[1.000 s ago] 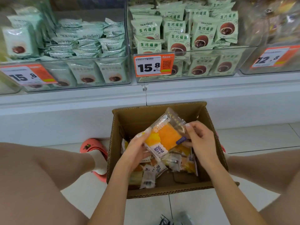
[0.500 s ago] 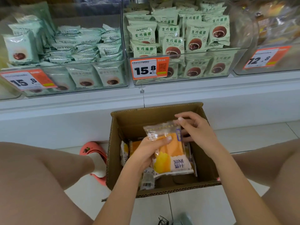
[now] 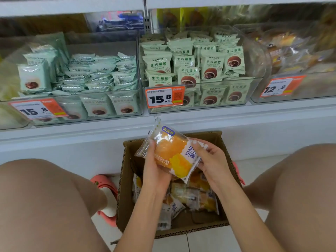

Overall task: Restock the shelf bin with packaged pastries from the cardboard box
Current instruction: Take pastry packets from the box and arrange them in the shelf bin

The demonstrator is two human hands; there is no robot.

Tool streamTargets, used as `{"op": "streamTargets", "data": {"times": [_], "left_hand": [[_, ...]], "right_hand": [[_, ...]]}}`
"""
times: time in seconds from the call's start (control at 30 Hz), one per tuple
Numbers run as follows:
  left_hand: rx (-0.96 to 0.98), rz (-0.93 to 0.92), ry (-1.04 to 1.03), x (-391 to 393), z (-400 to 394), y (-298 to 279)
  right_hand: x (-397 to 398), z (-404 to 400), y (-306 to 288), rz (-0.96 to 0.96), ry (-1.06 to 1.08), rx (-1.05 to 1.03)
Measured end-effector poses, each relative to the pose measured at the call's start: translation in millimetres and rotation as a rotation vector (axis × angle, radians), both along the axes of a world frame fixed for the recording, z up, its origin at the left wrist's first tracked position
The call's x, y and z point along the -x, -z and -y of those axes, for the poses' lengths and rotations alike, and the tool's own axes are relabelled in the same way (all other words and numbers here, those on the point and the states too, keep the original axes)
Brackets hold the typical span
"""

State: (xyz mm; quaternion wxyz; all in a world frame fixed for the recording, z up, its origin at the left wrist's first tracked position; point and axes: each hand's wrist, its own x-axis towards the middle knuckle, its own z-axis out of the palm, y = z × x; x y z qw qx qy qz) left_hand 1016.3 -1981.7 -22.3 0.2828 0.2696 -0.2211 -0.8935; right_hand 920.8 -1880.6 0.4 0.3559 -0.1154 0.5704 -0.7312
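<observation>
Holding one packaged pastry (image 3: 172, 155) above the open cardboard box (image 3: 127, 179), the person has both hands on it: the left hand (image 3: 156, 171) curls round the packet's lower left side with the thumb laid over its front, and the right hand (image 3: 211, 160) pinches the right edge, so each grip is closed on the packet. The clear wrapper shows an orange and yellow cake with a white printed panel, and it is tilted, its top corner reaching up toward the shelf edge. More packets of the same kind (image 3: 190, 195) lie loose in the bottom of the box, which stands on the tiled floor (image 3: 203, 242) between the person's bare knees. Behind it, a clear shelf bin (image 3: 254, 91) with a 15.8 price tag (image 3: 163, 97) is filled with green packets (image 3: 190, 64); a similar bin (image 3: 138, 73) stands to its left, and another with a 12.8 tag (image 3: 280, 86) to its right.
</observation>
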Motion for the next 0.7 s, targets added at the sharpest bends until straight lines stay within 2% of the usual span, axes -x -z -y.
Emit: {"op": "streamTargets", "data": {"times": [0.13,0.2,0.3,0.4,0.53,0.63,0.7], "left_hand": [[0.231,-0.001,-0.086,-0.2,23.6,-24.7],[0.282,-0.045,-0.088,2.1,29.5,-43.8],[0.288,-0.116,-0.093,8.4,30.9,-80.4],[0.213,-0.164,-0.12,14.5,31.9,-116.6],[0.235,-0.241,-0.093,23.4,36.3,-167.0],[0.434,-0.252,-0.099,32.7,49.0,-216.0],[0.701,-0.134,-0.113,42.7,56.8,-249.9]], "right_hand": [[20.5,6.7,-37.1,-0.117,0.07,-0.019],[29.5,10.7,-58.0,-0.149,0.059,0.002],[31.5,20.6,-79.0,-0.138,0.034,0.011],[29.0,33.5,-104.2,-0.152,0.092,0.009],[33.2,41.9,-162.8,-0.165,0.039,0.089],[48.5,43.3,-214.9,-0.278,-0.014,0.129],[66.2,45.6,-255.6,-0.356,0.028,0.197]]}}
